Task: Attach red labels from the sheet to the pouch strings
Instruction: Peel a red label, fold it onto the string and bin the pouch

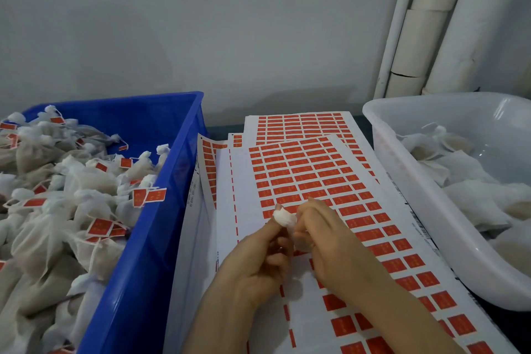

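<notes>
Left hand (255,259) and right hand (327,238) are both pinching one pouch (283,217) just above the label sheet (316,175). Pouch is looking light, soft and floppy. String isn't showing; I'd be gripping at the gathered neck.

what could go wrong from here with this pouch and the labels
1. The left hand and right hand both pinch the small white pouch; its string isn't visible, so a label may stick to fabric instead.
2. The label sheets overlap askew and could slide while peeling.
</notes>
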A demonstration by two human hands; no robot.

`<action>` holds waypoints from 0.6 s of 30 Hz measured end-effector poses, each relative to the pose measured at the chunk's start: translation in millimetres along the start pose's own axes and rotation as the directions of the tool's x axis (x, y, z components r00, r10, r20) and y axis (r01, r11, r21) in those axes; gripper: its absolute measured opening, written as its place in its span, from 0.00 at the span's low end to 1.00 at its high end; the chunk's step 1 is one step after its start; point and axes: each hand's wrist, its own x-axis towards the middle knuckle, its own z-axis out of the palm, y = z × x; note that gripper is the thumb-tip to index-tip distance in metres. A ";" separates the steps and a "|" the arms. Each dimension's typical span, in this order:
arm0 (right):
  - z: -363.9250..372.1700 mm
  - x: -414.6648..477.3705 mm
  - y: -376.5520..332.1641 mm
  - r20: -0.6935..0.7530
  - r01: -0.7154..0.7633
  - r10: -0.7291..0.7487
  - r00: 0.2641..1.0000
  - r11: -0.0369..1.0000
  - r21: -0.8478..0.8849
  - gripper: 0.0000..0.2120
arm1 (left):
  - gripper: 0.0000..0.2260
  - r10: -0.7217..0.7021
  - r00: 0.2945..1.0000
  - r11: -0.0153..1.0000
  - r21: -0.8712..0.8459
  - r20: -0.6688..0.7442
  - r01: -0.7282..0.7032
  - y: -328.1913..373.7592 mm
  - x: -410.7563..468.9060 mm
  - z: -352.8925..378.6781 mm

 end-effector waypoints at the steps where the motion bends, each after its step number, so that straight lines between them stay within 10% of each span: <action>1: 0.0 -1.7 -2.4 -0.031 -0.019 0.021 0.999 0.997 0.069 0.06 | 0.08 0.053 0.999 0.996 0.077 0.003 -0.053 -1.2 1.0 -0.4; 4: -3.1 -2.5 -8.2 -0.146 -0.041 0.076 0.986 0.972 0.232 0.10 | 0.05 0.277 0.957 0.869 0.402 0.085 -0.287 -3.5 4.6 -1.4; 10: -16.7 -1.9 -8.6 -0.232 0.025 0.029 0.972 0.974 0.225 0.23 | 0.10 0.322 0.922 0.754 0.530 0.216 -0.387 0.1 2.1 -3.7; 18: -17.9 1.2 3.7 -0.326 0.089 0.026 0.945 0.939 0.333 0.06 | 0.08 0.273 0.897 0.604 0.664 0.348 -0.442 7.2 2.3 -10.4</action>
